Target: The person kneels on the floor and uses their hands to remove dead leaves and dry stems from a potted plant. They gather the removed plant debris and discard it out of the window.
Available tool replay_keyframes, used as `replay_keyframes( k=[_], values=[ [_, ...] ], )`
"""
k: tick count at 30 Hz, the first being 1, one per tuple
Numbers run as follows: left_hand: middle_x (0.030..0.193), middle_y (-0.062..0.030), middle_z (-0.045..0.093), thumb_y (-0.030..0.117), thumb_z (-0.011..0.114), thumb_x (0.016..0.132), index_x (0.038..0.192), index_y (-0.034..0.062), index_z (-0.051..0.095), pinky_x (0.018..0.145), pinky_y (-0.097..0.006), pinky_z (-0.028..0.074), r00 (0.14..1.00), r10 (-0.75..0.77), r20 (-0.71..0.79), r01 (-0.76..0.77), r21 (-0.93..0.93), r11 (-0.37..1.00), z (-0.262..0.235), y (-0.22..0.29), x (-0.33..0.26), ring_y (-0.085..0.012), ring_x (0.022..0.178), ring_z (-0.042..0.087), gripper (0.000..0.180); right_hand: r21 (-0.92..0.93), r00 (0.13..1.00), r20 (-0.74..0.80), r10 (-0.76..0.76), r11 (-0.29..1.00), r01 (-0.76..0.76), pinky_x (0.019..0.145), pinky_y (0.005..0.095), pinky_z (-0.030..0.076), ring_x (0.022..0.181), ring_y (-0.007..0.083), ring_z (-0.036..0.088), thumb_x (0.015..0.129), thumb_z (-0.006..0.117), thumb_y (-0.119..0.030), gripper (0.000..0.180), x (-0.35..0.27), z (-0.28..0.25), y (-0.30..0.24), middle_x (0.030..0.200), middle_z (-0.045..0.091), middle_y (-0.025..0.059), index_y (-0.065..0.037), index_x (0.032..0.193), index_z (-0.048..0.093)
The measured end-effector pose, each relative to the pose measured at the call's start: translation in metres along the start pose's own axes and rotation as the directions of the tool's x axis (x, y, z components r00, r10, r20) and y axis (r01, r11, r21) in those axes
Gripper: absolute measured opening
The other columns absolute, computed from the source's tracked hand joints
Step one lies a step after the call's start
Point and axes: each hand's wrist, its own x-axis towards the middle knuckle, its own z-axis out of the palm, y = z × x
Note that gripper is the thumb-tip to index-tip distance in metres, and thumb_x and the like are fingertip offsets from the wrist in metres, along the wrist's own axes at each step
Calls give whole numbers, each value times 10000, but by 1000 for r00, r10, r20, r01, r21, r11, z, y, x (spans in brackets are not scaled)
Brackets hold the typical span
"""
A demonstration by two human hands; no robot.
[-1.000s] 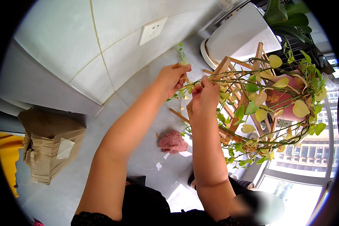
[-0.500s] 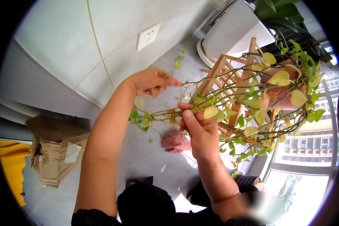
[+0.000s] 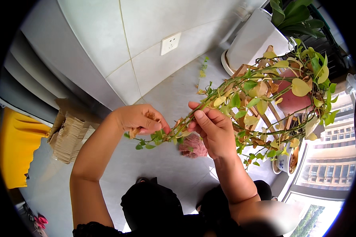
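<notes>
A trailing vine with green and yellow heart-shaped leaves (image 3: 235, 100) spills from a pinkish-red pot (image 3: 292, 96) on the right. Its long stems stretch leftward over a slatted wooden stand (image 3: 277, 113). My right hand (image 3: 218, 132) pinches a bundle of these stems between thumb and fingers. At the vine's leafy tip (image 3: 158, 136), my left hand (image 3: 136, 117) is closed, with crumpled dry brown leaves (image 3: 150, 115) showing in its curled fingers. Its fingertips reach the stems, but whether they grip one is hidden.
A white planter (image 3: 251, 37) stands by the tiled wall, below a socket (image 3: 170, 43). A cut sprig (image 3: 202, 74) and a fluffy pink cloth (image 3: 193, 146) lie on the floor. Cardboard (image 3: 69, 138) and yellow fabric (image 3: 19, 144) are at left, a window (image 3: 324, 170) at right.
My left hand has come nearer and left to the vine's tip. The stems are gathered closer together in my right hand. The view has swung left, so the surroundings sit farther right.
</notes>
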Motion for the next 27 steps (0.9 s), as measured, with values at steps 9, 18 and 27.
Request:
replay_keyframes(
  k=[9,18,27],
  values=[
    [560,41,440,168,636,856,1008,-6,575,453,-209,308,890,1,-456,-67,-129,989,68,-10,23,-42,481,386,239,-216,999,-28,-47,976,40,594,206,510,615,65,574,885,612,-97,208,9,-12,1,810,652,56,72,1005,633],
    [548,36,440,191,644,856,877,22,585,448,-209,310,880,-28,-474,-56,-162,985,58,-40,51,-52,472,391,180,-807,996,84,-25,585,82,531,234,463,564,65,537,851,589,-56,142,7,-46,9,1045,672,110,80,815,606],
    [593,32,433,220,641,863,926,24,607,458,-223,290,828,70,-557,-65,30,997,51,-34,46,-62,542,396,208,-948,958,163,-234,233,218,600,404,475,665,342,611,803,604,-69,264,10,-43,16,702,622,183,22,1050,583]
  ],
)
